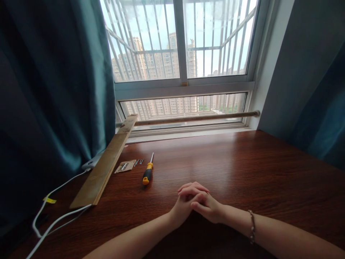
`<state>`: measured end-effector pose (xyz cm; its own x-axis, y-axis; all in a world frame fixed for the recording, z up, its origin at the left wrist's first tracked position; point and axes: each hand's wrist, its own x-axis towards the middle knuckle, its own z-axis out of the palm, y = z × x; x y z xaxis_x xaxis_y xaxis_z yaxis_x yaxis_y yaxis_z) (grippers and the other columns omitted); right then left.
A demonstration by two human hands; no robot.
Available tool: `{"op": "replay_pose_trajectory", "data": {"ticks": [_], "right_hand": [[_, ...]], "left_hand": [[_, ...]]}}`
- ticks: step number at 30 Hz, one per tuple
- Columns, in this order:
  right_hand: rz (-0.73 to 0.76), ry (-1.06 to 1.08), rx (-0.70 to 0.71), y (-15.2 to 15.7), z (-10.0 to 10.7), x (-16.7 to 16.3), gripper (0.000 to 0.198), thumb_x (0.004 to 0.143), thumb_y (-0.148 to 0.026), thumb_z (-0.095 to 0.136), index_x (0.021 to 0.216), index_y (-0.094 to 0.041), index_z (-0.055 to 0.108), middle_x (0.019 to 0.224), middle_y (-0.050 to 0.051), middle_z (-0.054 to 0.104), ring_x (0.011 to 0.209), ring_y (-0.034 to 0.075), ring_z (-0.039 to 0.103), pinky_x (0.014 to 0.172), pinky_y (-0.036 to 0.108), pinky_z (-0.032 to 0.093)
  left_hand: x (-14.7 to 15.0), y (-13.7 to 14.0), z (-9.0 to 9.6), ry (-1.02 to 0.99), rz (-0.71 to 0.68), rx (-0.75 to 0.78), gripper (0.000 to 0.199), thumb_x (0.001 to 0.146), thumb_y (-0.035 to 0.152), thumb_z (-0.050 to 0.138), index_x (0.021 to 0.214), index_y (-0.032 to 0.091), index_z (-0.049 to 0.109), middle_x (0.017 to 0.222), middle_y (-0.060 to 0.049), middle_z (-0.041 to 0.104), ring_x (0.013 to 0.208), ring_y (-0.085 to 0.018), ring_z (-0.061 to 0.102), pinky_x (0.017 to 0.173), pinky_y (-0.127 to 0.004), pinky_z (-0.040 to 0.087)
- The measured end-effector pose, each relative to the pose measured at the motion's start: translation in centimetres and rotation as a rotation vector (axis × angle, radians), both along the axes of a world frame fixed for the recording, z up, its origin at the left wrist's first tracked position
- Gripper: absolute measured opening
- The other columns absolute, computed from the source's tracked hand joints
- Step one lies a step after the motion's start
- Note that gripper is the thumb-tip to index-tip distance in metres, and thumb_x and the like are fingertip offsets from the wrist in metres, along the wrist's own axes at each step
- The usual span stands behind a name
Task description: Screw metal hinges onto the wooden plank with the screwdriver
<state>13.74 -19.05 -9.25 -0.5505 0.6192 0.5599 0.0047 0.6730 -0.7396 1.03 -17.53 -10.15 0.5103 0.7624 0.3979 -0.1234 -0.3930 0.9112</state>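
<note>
My left hand (181, 209) and my right hand (212, 209) are clasped together above the front of the dark wooden table (256, 180), fingers interlaced. Between them no object shows, though the palms are hidden. A beaded bracelet (252, 226) circles my right wrist. Beyond my left hand lies a screwdriver (147, 175) with a yellow and black handle, its shaft pointing towards the window. Several small screws (139, 162) rest to its left. Beside those is a flat brown piece (130, 165) with small metal parts on it, too small to make out.
A long wooden board (109, 163) slants along the left side, its far end at a horizontal rail (194, 119) before the barred window (151, 43). Behind it sit a white device (92, 162) and a white cable (61, 185). Dark blue curtains (88, 90) hang at left.
</note>
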Motion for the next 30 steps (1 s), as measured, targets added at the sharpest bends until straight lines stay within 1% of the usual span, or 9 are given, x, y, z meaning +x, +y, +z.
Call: {"op": "replay_pose_trajectory", "data": {"ticks": [5, 8, 11, 14, 17, 23, 25, 28, 30], "right_hand": [[-0.019, -0.112, 0.111, 0.0, -0.1, 0.1, 0.044, 0.084, -0.043, 0.048, 0.121, -0.019, 0.047, 0.115, 0.010, 0.051, 0.114, 0.020, 0.042, 0.096, 0.037, 0.039], [-0.002, -0.194, 0.219, 0.0, -0.4, 0.3, 0.049, 0.079, -0.037, 0.054, 0.124, -0.018, 0.044, 0.120, 0.011, 0.048, 0.117, 0.021, 0.039, 0.095, 0.036, 0.040], [-0.003, -0.216, 0.312, -0.1, -0.7, 0.3, 0.053, 0.077, -0.034, 0.057, 0.126, -0.019, 0.041, 0.123, 0.011, 0.044, 0.119, 0.020, 0.037, 0.094, 0.034, 0.042], [-0.032, -0.220, 0.404, -0.2, -0.7, 0.2, 0.055, 0.075, -0.032, 0.057, 0.126, -0.021, 0.040, 0.123, 0.010, 0.044, 0.118, 0.021, 0.038, 0.093, 0.035, 0.043], [-0.055, -0.240, 0.423, -0.2, -0.6, 0.1, 0.054, 0.074, -0.031, 0.056, 0.125, -0.022, 0.040, 0.122, 0.009, 0.046, 0.117, 0.021, 0.040, 0.092, 0.035, 0.043], [-0.054, -0.276, 0.433, -0.2, -0.6, 0.1, 0.053, 0.074, -0.031, 0.054, 0.124, -0.020, 0.042, 0.122, 0.010, 0.045, 0.115, 0.021, 0.041, 0.093, 0.035, 0.043], [-0.058, -0.266, 0.431, -0.2, -0.7, 0.1, 0.052, 0.074, -0.031, 0.054, 0.124, -0.020, 0.043, 0.122, 0.010, 0.044, 0.115, 0.021, 0.041, 0.093, 0.035, 0.044], [-0.055, -0.256, 0.432, -0.2, -0.7, 0.0, 0.053, 0.075, -0.031, 0.054, 0.125, -0.021, 0.042, 0.122, 0.010, 0.044, 0.116, 0.021, 0.040, 0.093, 0.035, 0.043], [-0.049, -0.247, 0.433, -0.2, -0.7, 0.0, 0.054, 0.074, -0.030, 0.054, 0.126, -0.021, 0.040, 0.122, 0.010, 0.044, 0.116, 0.021, 0.040, 0.093, 0.035, 0.043]], "left_hand": [[0.1, 0.5, -1.5, -0.083, -0.026, 0.131, 0.030, 0.069, 0.044, 0.065, 0.089, 0.022, 0.064, 0.086, -0.006, 0.059, 0.085, -0.022, 0.055, 0.075, -0.036, 0.047], [0.4, 0.8, -3.0, -0.012, 0.030, 0.313, 0.026, 0.064, 0.049, 0.067, 0.068, 0.024, 0.063, 0.077, -0.004, 0.059, 0.084, -0.024, 0.055, 0.073, -0.034, 0.046], [0.5, 0.7, -4.0, 0.126, 0.102, 0.419, 0.035, 0.063, 0.055, 0.062, 0.051, 0.023, 0.057, 0.063, -0.003, 0.055, 0.079, -0.024, 0.056, 0.068, -0.034, 0.045], [0.3, 0.5, -4.0, 0.179, 0.143, 0.422, 0.031, 0.061, 0.054, 0.063, 0.051, 0.025, 0.058, 0.059, -0.002, 0.052, 0.076, -0.024, 0.056, 0.064, -0.035, 0.045], [0.0, 0.0, -3.5, 0.212, 0.140, 0.458, 0.024, 0.061, 0.046, 0.065, 0.051, 0.025, 0.058, 0.059, -0.003, 0.053, 0.075, -0.023, 0.056, 0.062, -0.035, 0.046], [0.8, -1.3, -3.3, 0.367, 0.449, 0.473, 0.020, 0.068, 0.036, 0.056, 0.052, 0.023, 0.056, 0.056, -0.002, 0.046, 0.073, -0.024, 0.058, 0.058, -0.036, 0.047], [0.9, -1.4, -3.1, 0.374, 0.419, 0.486, 0.018, 0.066, 0.035, 0.059, 0.052, 0.023, 0.057, 0.057, -0.002, 0.047, 0.074, -0.024, 0.057, 0.059, -0.036, 0.047], [0.5, -1.0, -2.7, 0.323, 0.278, 0.581, 0.015, 0.063, 0.033, 0.064, 0.053, 0.024, 0.059, 0.060, -0.003, 0.051, 0.074, -0.023, 0.056, 0.063, -0.035, 0.046], [0.2, -0.8, -2.5, 0.257, 0.267, 0.626, 0.014, 0.064, 0.034, 0.066, 0.055, 0.024, 0.061, 0.060, -0.003, 0.051, 0.074, -0.022, 0.054, 0.062, -0.033, 0.045]]}}
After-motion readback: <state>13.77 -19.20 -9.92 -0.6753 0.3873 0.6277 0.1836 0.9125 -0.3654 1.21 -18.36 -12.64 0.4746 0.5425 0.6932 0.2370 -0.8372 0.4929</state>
